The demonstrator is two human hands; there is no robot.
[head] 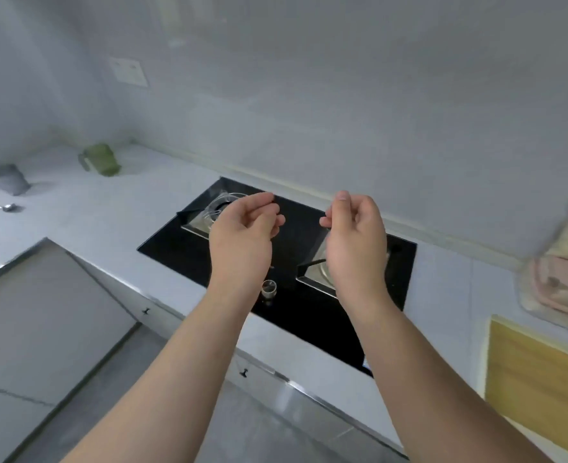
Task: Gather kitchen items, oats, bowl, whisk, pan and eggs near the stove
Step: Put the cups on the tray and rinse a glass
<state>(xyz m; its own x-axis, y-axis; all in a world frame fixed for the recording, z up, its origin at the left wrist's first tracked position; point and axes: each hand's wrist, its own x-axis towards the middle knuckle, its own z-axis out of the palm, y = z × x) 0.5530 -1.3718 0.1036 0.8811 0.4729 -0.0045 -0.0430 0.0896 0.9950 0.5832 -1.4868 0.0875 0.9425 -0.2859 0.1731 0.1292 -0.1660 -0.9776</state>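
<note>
Where the stove [298, 230] lies: sunk in the desk [109, 225].
Left hand [242, 237]: above stove, fingers loosely curled, holding nothing.
Right hand [356, 242]: likewise above stove, fingers loosely curled, holding nothing.

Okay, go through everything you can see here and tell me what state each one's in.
Left hand: loosely curled, holding nothing.
Right hand: loosely curled, holding nothing.
Stove: no flame visible, burners bare.
Cabinet door: closed.
Spoon: lying on the counter.
</note>
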